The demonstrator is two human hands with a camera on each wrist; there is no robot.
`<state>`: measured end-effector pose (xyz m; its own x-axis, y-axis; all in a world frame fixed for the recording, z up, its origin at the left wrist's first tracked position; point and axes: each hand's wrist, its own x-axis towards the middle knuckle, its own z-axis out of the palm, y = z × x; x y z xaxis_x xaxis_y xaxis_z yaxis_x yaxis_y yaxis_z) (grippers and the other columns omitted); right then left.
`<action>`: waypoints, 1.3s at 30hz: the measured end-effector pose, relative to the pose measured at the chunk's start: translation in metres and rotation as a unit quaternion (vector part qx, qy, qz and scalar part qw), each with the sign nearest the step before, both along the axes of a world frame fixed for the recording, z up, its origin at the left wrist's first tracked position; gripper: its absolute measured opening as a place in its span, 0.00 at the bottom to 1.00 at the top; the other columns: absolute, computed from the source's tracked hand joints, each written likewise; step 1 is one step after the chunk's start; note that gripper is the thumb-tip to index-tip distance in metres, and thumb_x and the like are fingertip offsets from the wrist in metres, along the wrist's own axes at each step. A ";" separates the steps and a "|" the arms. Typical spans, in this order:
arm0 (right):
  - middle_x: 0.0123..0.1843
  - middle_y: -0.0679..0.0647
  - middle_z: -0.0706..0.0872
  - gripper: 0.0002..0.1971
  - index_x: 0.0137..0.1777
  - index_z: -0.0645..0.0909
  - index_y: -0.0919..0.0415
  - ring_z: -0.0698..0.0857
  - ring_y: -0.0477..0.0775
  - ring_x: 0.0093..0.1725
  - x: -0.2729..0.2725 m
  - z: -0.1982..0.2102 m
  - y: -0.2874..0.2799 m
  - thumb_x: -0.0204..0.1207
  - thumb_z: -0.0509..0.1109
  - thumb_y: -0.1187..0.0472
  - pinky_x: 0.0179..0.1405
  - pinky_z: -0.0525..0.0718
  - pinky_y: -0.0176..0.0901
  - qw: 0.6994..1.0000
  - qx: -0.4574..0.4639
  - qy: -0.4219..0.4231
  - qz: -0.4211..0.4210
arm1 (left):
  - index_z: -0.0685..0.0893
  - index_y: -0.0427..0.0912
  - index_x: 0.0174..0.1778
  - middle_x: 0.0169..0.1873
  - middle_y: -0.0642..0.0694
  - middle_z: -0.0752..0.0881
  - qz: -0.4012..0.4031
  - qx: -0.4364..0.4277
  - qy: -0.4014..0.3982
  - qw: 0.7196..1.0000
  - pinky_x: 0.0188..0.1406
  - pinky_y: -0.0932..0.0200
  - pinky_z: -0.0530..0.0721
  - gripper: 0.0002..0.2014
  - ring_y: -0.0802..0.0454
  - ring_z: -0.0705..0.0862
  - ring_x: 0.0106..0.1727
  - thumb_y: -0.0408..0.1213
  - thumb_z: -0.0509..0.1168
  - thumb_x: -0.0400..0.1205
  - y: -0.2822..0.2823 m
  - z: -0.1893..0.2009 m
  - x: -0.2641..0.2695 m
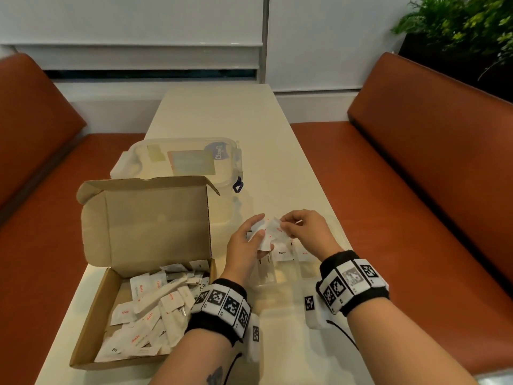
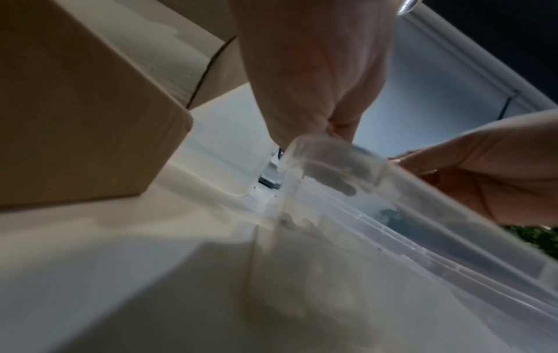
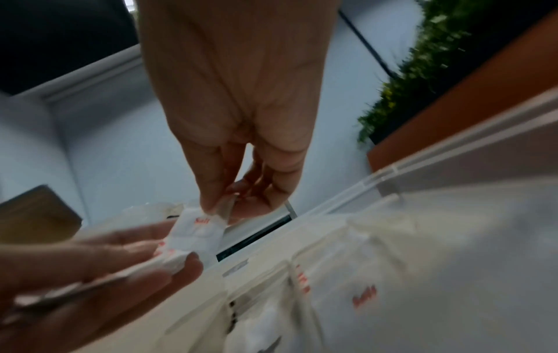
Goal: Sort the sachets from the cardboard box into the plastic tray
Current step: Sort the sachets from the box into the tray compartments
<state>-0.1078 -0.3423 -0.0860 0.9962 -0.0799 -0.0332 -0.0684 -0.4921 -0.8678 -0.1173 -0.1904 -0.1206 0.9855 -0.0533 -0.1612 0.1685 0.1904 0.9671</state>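
An open cardboard box at the table's near left holds several white sachets. To its right stands a clear plastic tray with dividers, and a few sachets lie in its far compartments. Above the tray my left hand grips a small bunch of white sachets between thumb and fingers. My right hand pinches the top corner of one salt sachet from that bunch. In the left wrist view the tray's rim sits just under my left hand.
A clear lidded plastic container stands behind the box. The box's raised lid stands just left of my hands. Orange benches flank the narrow white table. A plant is at the far right.
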 end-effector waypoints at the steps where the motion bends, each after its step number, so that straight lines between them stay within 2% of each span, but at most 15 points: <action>1: 0.39 0.48 0.85 0.04 0.45 0.87 0.60 0.81 0.43 0.36 0.001 0.004 0.000 0.76 0.71 0.64 0.35 0.77 0.23 0.999 -0.043 -0.001 0.021 | 0.85 0.53 0.56 0.54 0.47 0.83 -0.013 0.003 0.004 1.000 0.50 0.47 0.89 0.15 0.48 0.86 0.51 0.27 0.61 0.84 -0.002 0.001 -0.001; 3: 0.39 0.48 0.85 0.04 0.46 0.88 0.59 0.80 0.40 0.36 0.002 0.010 0.001 0.76 0.71 0.63 0.32 0.74 0.20 0.995 -0.089 -0.008 0.047 | 0.86 0.50 0.50 0.53 0.39 0.85 -0.024 0.018 0.005 1.000 0.51 0.42 0.88 0.12 0.44 0.86 0.51 0.28 0.63 0.83 -0.008 0.002 -0.002; 4: 0.38 0.49 0.85 0.04 0.46 0.87 0.59 0.80 0.41 0.36 0.002 0.012 0.001 0.76 0.71 0.62 0.32 0.74 0.19 0.995 -0.083 -0.014 0.049 | 0.85 0.47 0.49 0.54 0.36 0.85 -0.019 0.019 0.005 1.000 0.51 0.41 0.88 0.09 0.44 0.86 0.50 0.29 0.63 0.83 -0.009 0.002 -0.003; 6: 0.37 0.54 0.86 0.04 0.47 0.86 0.58 0.81 0.45 0.35 0.002 0.015 0.001 0.75 0.74 0.60 0.31 0.75 0.21 0.998 -0.049 -0.020 0.042 | 0.84 0.42 0.48 0.54 0.34 0.84 -0.008 0.006 0.006 1.000 0.48 0.47 0.89 0.05 0.48 0.87 0.46 0.29 0.63 0.83 -0.011 0.000 -0.002; 9: 0.35 0.52 0.85 0.04 0.46 0.86 0.59 0.81 0.46 0.35 0.000 0.014 -0.001 0.74 0.75 0.61 0.31 0.77 0.26 0.997 -0.059 0.003 0.053 | 0.84 0.43 0.48 0.52 0.38 0.85 -0.007 -0.011 0.004 1.000 0.40 0.57 0.90 0.07 0.51 0.88 0.45 0.28 0.63 0.83 -0.014 -0.002 0.000; 12: 0.34 0.48 0.84 0.03 0.43 0.88 0.60 0.79 0.42 0.34 0.002 0.013 -0.012 0.74 0.74 0.62 0.30 0.73 0.24 0.992 -0.117 0.003 0.045 | 0.84 0.46 0.53 0.52 0.42 0.83 0.025 -0.008 0.004 1.000 0.41 0.58 0.89 0.09 0.49 0.86 0.46 0.28 0.63 0.83 -0.017 -0.003 0.001; 15: 0.38 0.48 0.86 0.03 0.43 0.88 0.58 0.82 0.44 0.39 0.004 0.011 -0.034 0.74 0.74 0.61 0.41 0.80 0.32 0.978 -0.205 0.034 0.017 | 0.84 0.43 0.58 0.54 0.46 0.81 0.066 -0.028 0.003 0.997 0.37 0.63 0.88 0.11 0.51 0.85 0.48 0.27 0.62 0.83 -0.017 -0.005 0.002; 18: 0.41 0.48 0.88 0.03 0.45 0.88 0.57 0.83 0.44 0.40 0.001 0.001 -0.050 0.74 0.75 0.59 0.49 0.84 0.38 0.957 -0.272 0.097 0.016 | 0.84 0.44 0.58 0.56 0.45 0.81 0.068 -0.031 -0.003 0.997 0.41 0.60 0.89 0.12 0.47 0.85 0.53 0.27 0.62 0.84 -0.018 -0.007 0.002; 22: 0.42 0.50 0.90 0.03 0.43 0.90 0.56 0.85 0.45 0.40 -0.003 -0.016 -0.046 0.70 0.78 0.58 0.43 0.81 0.36 0.952 -0.277 0.123 0.040 | 0.85 0.45 0.58 0.56 0.45 0.82 0.058 -0.015 -0.012 0.998 0.44 0.56 0.89 0.12 0.43 0.85 0.56 0.28 0.62 0.83 -0.020 -0.009 0.003; 27: 0.44 0.48 0.85 0.04 0.41 0.90 0.55 0.81 0.47 0.44 -0.005 -0.030 -0.042 0.68 0.80 0.58 0.43 0.76 0.37 0.957 -0.271 0.102 0.031 | 0.86 0.49 0.56 0.56 0.48 0.82 0.055 -0.013 -0.017 0.998 0.43 0.57 0.89 0.12 0.45 0.85 0.56 0.29 0.63 0.83 -0.020 -0.013 0.005; 30: 0.37 0.42 0.78 0.06 0.42 0.85 0.54 0.78 0.45 0.40 -0.007 -0.030 -0.041 0.68 0.79 0.59 0.35 0.71 0.34 0.954 -0.282 0.088 0.039 | 0.86 0.51 0.54 0.54 0.52 0.82 0.055 -0.018 -0.016 0.998 0.43 0.57 0.89 0.12 0.46 0.85 0.56 0.29 0.64 0.83 -0.020 -0.015 0.005; 32: 0.34 0.43 0.76 0.10 0.40 0.79 0.55 0.75 0.44 0.35 -0.010 -0.028 -0.041 0.67 0.79 0.62 0.31 0.69 0.33 0.956 -0.282 0.070 0.051 | 0.86 0.51 0.53 0.54 0.51 0.82 0.052 -0.024 -0.016 0.998 0.44 0.55 0.89 0.12 0.45 0.85 0.56 0.29 0.64 0.83 -0.019 -0.016 0.006; 35: 0.36 0.48 0.77 0.12 0.36 0.73 0.56 0.76 0.49 0.38 -0.014 -0.028 -0.040 0.68 0.75 0.69 0.36 0.74 0.37 0.953 -0.286 0.073 0.065 | 0.86 0.52 0.53 0.55 0.50 0.83 0.047 -0.020 -0.020 0.998 0.42 0.56 0.89 0.12 0.43 0.85 0.57 0.30 0.64 0.83 -0.019 -0.017 0.006; 37: 0.40 0.50 0.78 0.10 0.36 0.74 0.57 0.76 0.50 0.40 -0.016 -0.030 -0.039 0.70 0.71 0.71 0.40 0.75 0.38 0.951 -0.293 0.077 0.062 | 0.86 0.53 0.53 0.54 0.51 0.83 0.046 -0.015 -0.022 0.999 0.40 0.59 0.88 0.12 0.44 0.85 0.56 0.30 0.64 0.83 -0.019 -0.018 0.005; 39: 0.42 0.51 0.77 0.08 0.37 0.76 0.58 0.76 0.51 0.42 -0.017 -0.031 -0.037 0.71 0.69 0.71 0.40 0.73 0.38 0.952 -0.293 0.071 0.053 | 0.86 0.54 0.53 0.54 0.50 0.83 0.043 -0.011 -0.025 0.999 0.38 0.62 0.87 0.13 0.44 0.86 0.55 0.30 0.64 0.83 -0.020 -0.017 0.005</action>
<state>-0.1249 -0.3795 -0.1173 0.9885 -0.0255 -0.1492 -0.0879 -0.8992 -0.4286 -0.1120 -0.2105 -0.1379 0.9933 0.0280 -0.1119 0.1029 0.2237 0.9692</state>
